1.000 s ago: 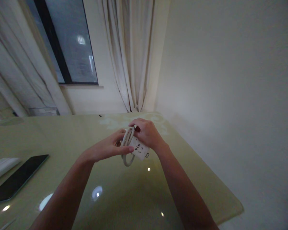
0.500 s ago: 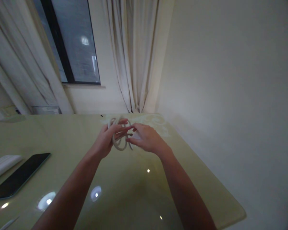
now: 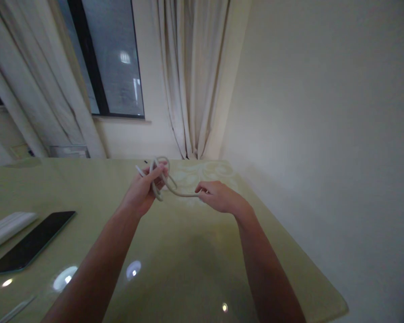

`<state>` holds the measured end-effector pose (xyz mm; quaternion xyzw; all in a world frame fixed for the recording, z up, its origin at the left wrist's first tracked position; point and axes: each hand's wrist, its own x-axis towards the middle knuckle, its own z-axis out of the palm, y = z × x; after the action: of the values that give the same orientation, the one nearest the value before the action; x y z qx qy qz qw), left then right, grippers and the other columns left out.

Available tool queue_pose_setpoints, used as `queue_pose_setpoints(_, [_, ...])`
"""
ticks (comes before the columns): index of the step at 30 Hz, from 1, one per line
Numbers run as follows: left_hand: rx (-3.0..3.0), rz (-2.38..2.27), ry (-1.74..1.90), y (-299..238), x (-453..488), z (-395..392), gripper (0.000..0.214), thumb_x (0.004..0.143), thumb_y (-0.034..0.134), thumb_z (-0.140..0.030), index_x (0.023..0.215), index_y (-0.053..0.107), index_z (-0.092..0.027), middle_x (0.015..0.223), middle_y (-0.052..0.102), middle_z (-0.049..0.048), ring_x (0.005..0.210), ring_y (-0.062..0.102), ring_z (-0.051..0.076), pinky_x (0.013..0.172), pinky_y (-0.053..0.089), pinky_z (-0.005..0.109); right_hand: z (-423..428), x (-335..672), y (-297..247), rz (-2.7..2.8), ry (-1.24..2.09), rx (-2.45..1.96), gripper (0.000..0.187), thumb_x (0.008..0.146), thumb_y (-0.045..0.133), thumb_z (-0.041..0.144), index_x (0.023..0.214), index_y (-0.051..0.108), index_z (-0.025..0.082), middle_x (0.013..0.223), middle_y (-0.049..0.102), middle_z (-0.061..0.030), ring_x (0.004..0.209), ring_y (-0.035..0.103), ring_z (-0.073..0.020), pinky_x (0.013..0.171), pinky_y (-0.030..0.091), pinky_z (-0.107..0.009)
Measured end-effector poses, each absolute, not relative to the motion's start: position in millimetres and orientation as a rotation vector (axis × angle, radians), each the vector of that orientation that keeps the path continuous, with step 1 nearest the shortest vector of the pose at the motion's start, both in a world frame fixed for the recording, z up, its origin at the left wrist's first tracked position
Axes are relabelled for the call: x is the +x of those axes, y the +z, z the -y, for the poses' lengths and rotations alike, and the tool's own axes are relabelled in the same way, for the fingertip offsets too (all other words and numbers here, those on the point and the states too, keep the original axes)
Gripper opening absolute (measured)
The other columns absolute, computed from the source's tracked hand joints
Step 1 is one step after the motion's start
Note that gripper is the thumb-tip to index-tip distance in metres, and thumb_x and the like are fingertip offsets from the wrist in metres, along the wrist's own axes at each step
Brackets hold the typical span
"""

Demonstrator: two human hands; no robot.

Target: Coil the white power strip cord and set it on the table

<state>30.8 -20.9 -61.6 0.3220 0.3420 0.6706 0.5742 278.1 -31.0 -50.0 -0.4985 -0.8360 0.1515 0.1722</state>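
A pale rope or cord [image 3: 183, 194] runs between my two hands above the table. Its loose loops are bunched in my left hand [image 3: 144, 188], whose thumb and fingers are closed on them. One loop stands up above the fingers, and others hang below and to the right. My right hand [image 3: 218, 196] pinches a stretch of the cord, drawn out sideways from the loops. Whether this is the cord's end is hidden by the fingers.
On the glossy greenish table [image 3: 175, 251] at left lie a dark flat tablet-like slab [image 3: 30, 242], a long white object [image 3: 8, 229] and a thin white stick [image 3: 16, 309]. A small dark bit [image 3: 146, 162] lies by the far edge. A wall [image 3: 316, 157] borders the right side.
My right hand has moved right, away from my left hand, drawing out a length of cord. My left hand has shifted slightly left with the loops. The view has turned a little left.
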Motion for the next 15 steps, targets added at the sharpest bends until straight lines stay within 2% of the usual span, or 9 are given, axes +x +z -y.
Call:
queue_pose_setpoints(5, [0.763, -0.633, 1.531, -68, 39, 22, 0.024, 0.077, 0.088, -0.019, 0.098, 0.078, -0.011, 0.078, 0.067, 0.0004, 0.062, 0.064, 0.007, 0.058, 0.057, 0.015, 25, 256, -69, 2.546, 0.645, -1.367, 0.031, 0.094, 0.050, 0.024, 0.111, 0.075, 0.017, 0.108, 0.078, -0.0112, 0.094, 0.068, -0.0230, 0.077, 0.044, -0.030])
queue_pose_setpoints(8, [0.739, -0.584, 1.543, -68, 42, 22, 0.024, 0.078, 0.089, -0.018, 0.098, 0.077, -0.011, 0.077, 0.065, -0.0009, 0.061, 0.062, 0.004, 0.059, 0.056, 0.012, 22, 239, -77, 2.594, 0.849, -1.294, 0.029, 0.095, 0.051, 0.025, 0.111, 0.074, 0.019, 0.104, 0.078, -0.0094, 0.095, 0.069, -0.0230, 0.080, 0.047, -0.030])
queue_pose_setpoints(12, [0.717, -0.606, 1.597, -65, 42, 23, 0.027, 0.078, 0.091, -0.023, 0.097, 0.076, -0.012, 0.077, 0.064, -0.0022, 0.059, 0.060, 0.003, 0.059, 0.056, 0.012, 27, 215, -82, 2.544, 1.373, -0.914, 0.024, 0.099, 0.052, 0.028, 0.113, 0.069, 0.019, 0.097, 0.078, -0.0053, 0.098, 0.070, -0.0194, 0.087, 0.050, -0.029])
queue_pose_setpoints(15, [0.748, -0.666, 1.664, -63, 42, 24, 0.035, 0.071, 0.096, -0.031, 0.091, 0.073, -0.013, 0.075, 0.065, -0.0030, 0.055, 0.058, 0.003, 0.053, 0.053, 0.013, 38, 198, -85, 2.360, 1.759, -0.560, 0.025, 0.094, 0.069, 0.040, 0.107, 0.067, 0.019, 0.089, 0.075, -0.0029, 0.088, 0.071, -0.0166, 0.085, 0.054, -0.027])
